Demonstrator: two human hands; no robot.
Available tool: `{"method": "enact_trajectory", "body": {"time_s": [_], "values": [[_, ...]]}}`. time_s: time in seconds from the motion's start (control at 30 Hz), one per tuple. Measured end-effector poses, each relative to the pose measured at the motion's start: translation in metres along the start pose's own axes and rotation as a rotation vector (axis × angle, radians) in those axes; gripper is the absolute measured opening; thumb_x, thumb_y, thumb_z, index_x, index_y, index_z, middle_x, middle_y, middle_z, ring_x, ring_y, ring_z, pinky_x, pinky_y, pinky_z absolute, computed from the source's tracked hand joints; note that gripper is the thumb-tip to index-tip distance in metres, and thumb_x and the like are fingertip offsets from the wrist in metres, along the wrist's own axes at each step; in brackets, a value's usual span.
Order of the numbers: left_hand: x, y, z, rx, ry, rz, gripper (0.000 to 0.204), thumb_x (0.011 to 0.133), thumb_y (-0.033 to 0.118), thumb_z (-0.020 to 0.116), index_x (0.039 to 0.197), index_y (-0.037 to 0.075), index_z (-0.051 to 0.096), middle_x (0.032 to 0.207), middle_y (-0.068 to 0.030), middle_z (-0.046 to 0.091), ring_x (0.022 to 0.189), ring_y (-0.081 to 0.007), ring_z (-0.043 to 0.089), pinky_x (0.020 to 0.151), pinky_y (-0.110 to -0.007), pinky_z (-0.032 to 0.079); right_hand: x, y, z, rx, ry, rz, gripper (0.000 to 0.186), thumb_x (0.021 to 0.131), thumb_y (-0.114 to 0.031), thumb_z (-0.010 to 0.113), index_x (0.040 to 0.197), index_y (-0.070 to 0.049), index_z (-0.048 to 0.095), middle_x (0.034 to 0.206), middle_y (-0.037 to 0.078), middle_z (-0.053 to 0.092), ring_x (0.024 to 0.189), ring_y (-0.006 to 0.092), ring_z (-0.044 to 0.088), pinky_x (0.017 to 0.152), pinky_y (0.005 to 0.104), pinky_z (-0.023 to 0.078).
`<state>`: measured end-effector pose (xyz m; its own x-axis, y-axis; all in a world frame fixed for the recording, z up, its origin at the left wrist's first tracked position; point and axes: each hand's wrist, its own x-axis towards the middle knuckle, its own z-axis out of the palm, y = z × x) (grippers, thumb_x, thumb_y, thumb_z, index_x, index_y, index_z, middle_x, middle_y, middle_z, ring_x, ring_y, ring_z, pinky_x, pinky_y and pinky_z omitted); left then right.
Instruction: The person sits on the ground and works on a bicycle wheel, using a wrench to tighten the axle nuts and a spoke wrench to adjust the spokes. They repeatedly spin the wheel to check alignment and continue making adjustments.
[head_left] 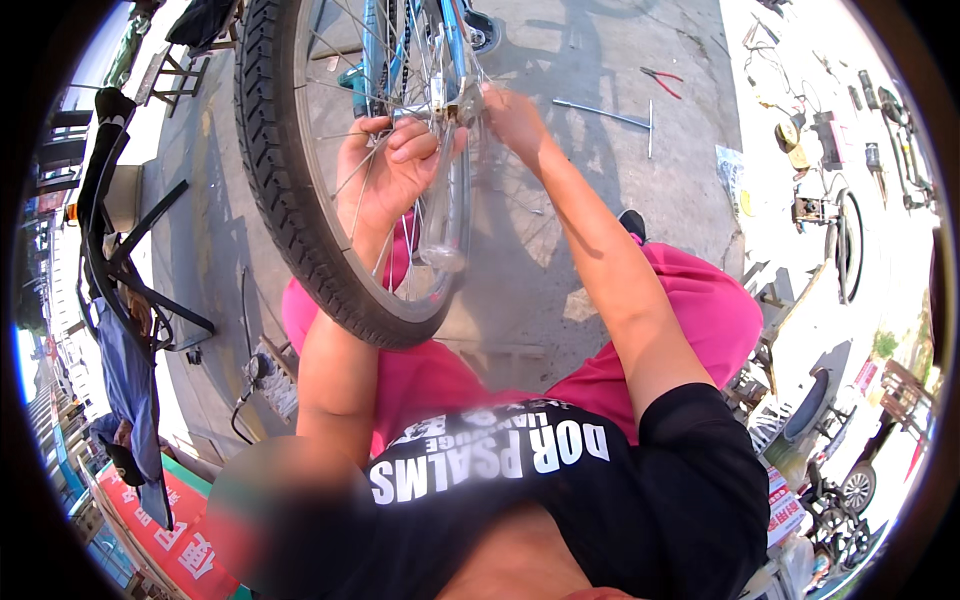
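In front of me stands a bicycle wheel with a black knobby tire [268, 150] and thin spokes, joined to a blue frame [458, 45]. My left hand [385, 172] reaches in among the spokes, palm up, its fingers curled beside the metal hub [440, 95]. What those fingers grip, if anything, is hidden. On the other side of the wheel my right hand [512, 122] is closed at the axle end, slightly blurred, and its fingertips are partly covered. Below the hub hangs a shiny, pale, rounded strip [445, 245], whose kind I cannot make out.
On the concrete to the right lie a T-handle wrench [610, 115] and red-handled pliers [664, 82]. A teal tool-like object [354, 82] shows behind the wheel. Various parts and another wheel [848, 245] are spread along the right side. A dark frame draped with cloth [128, 370] stands left.
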<state>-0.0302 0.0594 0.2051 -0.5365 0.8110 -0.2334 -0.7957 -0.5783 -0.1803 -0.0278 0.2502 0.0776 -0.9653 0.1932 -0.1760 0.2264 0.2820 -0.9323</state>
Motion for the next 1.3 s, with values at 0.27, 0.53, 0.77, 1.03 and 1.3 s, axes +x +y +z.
{"method": "enact_trajectory", "body": {"time_s": [0.27, 0.53, 0.77, 1.03, 1.3], "values": [[-0.001, -0.003, 0.000, 0.012, -0.043, -0.014, 0.016, 0.082, 0.009, 0.048, 0.073, 0.005, 0.035, 0.062, -0.0046, 0.039, 0.056, -0.0154, 0.040, 0.110, -0.044, 0.023, -0.010, 0.002, -0.013, -0.069, -0.034, -0.312, 0.043, 0.095, -0.041, 0.039, 0.082, -0.002, 0.051, 0.073, 0.017, 0.052, 0.074, 0.0346, 0.054, 0.070, 0.0399, 0.042], [0.002, -0.005, 0.000, 0.010, 0.012, 0.017, 0.015, 0.082, 0.011, 0.047, 0.073, 0.003, 0.038, 0.062, -0.0048, 0.040, 0.054, -0.0159, 0.040, 0.109, -0.046, 0.026, 0.011, -0.006, -0.015, 0.072, -0.198, 0.312, 0.048, 0.093, -0.044, 0.042, 0.070, -0.003, 0.050, 0.059, 0.009, 0.044, 0.054, 0.0235, 0.048, 0.052, 0.0369, 0.038], [-0.001, -0.003, 0.004, 0.047, 0.058, 0.053, 0.019, 0.084, 0.012, 0.044, 0.070, 0.005, 0.033, 0.060, -0.0046, 0.040, 0.053, -0.0151, 0.040, 0.110, -0.045, 0.026, -0.001, 0.014, -0.006, -0.064, 0.036, -0.513, 0.051, 0.096, -0.045, 0.031, 0.082, -0.001, 0.052, 0.070, 0.015, 0.050, 0.072, 0.0344, 0.054, 0.069, 0.0391, 0.041], [-0.002, -0.003, 0.004, 0.033, 0.082, 0.052, 0.018, 0.083, 0.012, 0.044, 0.070, 0.005, 0.033, 0.058, -0.0038, 0.038, 0.052, -0.0148, 0.040, 0.110, -0.046, 0.025, 0.003, -0.013, -0.013, 0.191, -0.234, 0.327, 0.045, 0.093, -0.043, 0.037, 0.080, -0.002, 0.050, 0.065, 0.010, 0.047, 0.065, 0.0246, 0.052, 0.062, 0.0365, 0.041], [0.000, -0.004, 0.001, -0.023, 0.033, 0.028, 0.016, 0.080, 0.014, 0.046, 0.073, 0.002, 0.039, 0.061, -0.0039, 0.039, 0.054, -0.0167, 0.040, 0.108, -0.048, 0.026, -0.002, 0.007, -0.008, -0.017, 0.062, -0.291, 0.047, 0.094, -0.042, 0.039, 0.074, -0.001, 0.048, 0.064, 0.013, 0.050, 0.062, 0.0286, 0.053, 0.060, 0.0389, 0.041]]}}
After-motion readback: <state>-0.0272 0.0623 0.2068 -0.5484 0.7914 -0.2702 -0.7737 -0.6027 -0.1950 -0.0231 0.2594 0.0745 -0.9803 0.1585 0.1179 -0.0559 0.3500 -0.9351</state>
